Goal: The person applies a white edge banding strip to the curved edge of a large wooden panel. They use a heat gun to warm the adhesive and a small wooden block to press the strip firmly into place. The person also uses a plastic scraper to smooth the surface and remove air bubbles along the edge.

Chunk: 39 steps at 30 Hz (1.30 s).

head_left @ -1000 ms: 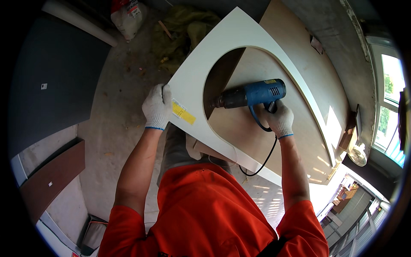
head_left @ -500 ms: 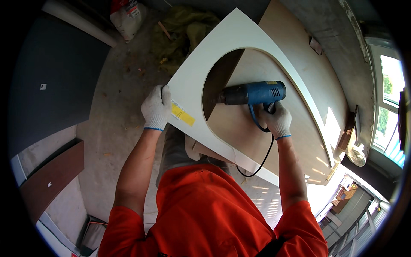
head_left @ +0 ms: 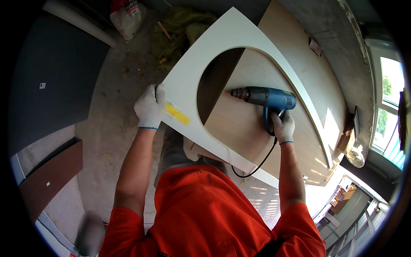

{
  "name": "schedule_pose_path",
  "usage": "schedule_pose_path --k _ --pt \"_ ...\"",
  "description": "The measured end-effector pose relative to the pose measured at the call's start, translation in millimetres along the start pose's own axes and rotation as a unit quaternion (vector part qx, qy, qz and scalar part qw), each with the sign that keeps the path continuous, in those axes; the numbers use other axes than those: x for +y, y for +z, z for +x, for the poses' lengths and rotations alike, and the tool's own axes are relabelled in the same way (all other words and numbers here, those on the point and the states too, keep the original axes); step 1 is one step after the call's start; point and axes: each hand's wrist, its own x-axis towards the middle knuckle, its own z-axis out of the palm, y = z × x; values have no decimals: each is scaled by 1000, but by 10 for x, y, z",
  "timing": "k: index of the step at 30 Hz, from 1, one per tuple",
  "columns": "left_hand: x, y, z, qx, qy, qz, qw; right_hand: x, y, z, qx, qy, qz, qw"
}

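In white knit gloves with blue cuffs, both my hands are at work over a white panel [head_left: 182, 75] that has a large round opening. My left hand [head_left: 150, 107] is closed on the panel's left edge, beside a yellow and white label [head_left: 177, 114]. My right hand [head_left: 284, 127] grips the handle of a blue and black heat gun [head_left: 276, 98], above the opening. The nozzle points left and stands clear of the rim. From the handle a black cord [head_left: 266, 159] loops down across the panel's near edge.
Beneath the panel lies a large brownish board [head_left: 295, 40]. A dark grey panel [head_left: 55, 81] and a brown one [head_left: 53, 175] stand at left. Green sheeting [head_left: 175, 32] and a white sack [head_left: 128, 21] are at the far side. A fan [head_left: 355, 155] stands at right.
The heat gun has moved right with my right hand, its nozzle now away from the opening's left rim. My left hand and the panel shifted slightly left. A blurred dark shape appears at lower left.
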Motion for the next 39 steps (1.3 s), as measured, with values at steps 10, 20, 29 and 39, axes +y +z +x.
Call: schedule_pose_path --k 10,20,29,39 --pt "-105 -2 70 -2 3 -12 1000 45 -186 -282 103 -17 -149 983" --pt "-140 -255 269 -242 -72 -166 953 -1880 757 -1105 -172 -226 34 958" --pt "-124 -342 339 -289 -78 -165 940 -2667 1191 -754 -195 -166 54 965" --pt "-196 -260 293 -256 -54 -165 951 -2290 1183 -957 -184 -294 -26 938"
